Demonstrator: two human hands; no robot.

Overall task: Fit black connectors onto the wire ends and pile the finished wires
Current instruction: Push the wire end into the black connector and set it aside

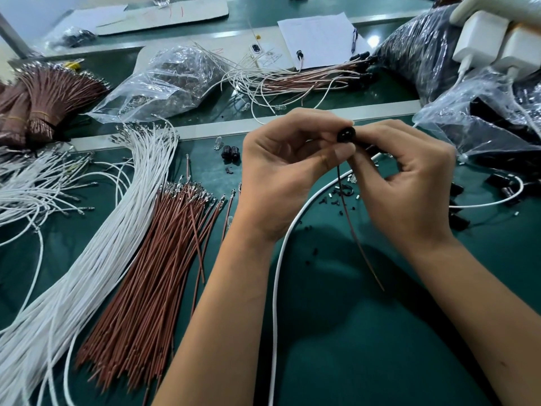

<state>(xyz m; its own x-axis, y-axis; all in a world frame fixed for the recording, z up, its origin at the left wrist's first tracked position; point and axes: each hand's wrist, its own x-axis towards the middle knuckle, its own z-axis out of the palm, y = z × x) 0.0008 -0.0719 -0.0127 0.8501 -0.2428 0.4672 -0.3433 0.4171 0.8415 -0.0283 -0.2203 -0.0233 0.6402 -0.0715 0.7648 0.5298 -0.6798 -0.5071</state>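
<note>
My left hand and my right hand meet above the green mat, both pinching one small black connector between their fingertips. A brown wire hangs down from the connector toward me. Loose brown wires and white wires lie fanned out at the left. Finished wires with black connectors are piled at the back centre. Two loose black connectors lie just left of my left hand.
A white cable curves across the mat under my wrists. Plastic bags of parts sit behind, and another bag at the right. Bundled brown wires lie far left. Small black scraps dot the mat. White chargers sit top right.
</note>
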